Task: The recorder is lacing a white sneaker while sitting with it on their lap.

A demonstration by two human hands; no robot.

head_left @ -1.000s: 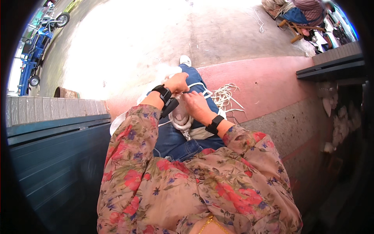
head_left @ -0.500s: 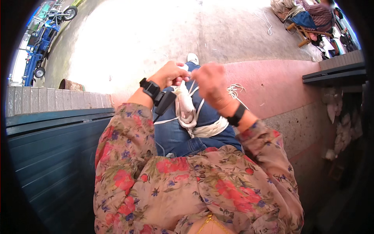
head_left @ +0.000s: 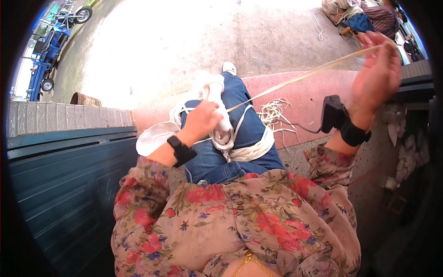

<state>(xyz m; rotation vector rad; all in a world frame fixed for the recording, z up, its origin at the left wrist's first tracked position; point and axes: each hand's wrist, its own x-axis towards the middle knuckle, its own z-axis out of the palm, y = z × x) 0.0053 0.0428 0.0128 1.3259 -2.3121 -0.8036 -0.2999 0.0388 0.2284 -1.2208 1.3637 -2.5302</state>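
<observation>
The right hand (head_left: 376, 76), raised far to the side, was grasping a pale lace (head_left: 318, 71), which stretched straight to the shoe (head_left: 225, 125). The left hand (head_left: 202, 122) touched the shoe with bent fingers; whether it gripped, I could not tell. The shoe lay between the legs (head_left: 240, 90). A bundle (head_left: 256, 150) of white strands rested across the right thigh, and a loose heap (head_left: 273, 111) lay on the floor (head_left: 318, 94).

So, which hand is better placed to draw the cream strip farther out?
Likely the right hand: it holds the cream strip, stretched straight, while the left hand is at the white mesh piece.
</observation>
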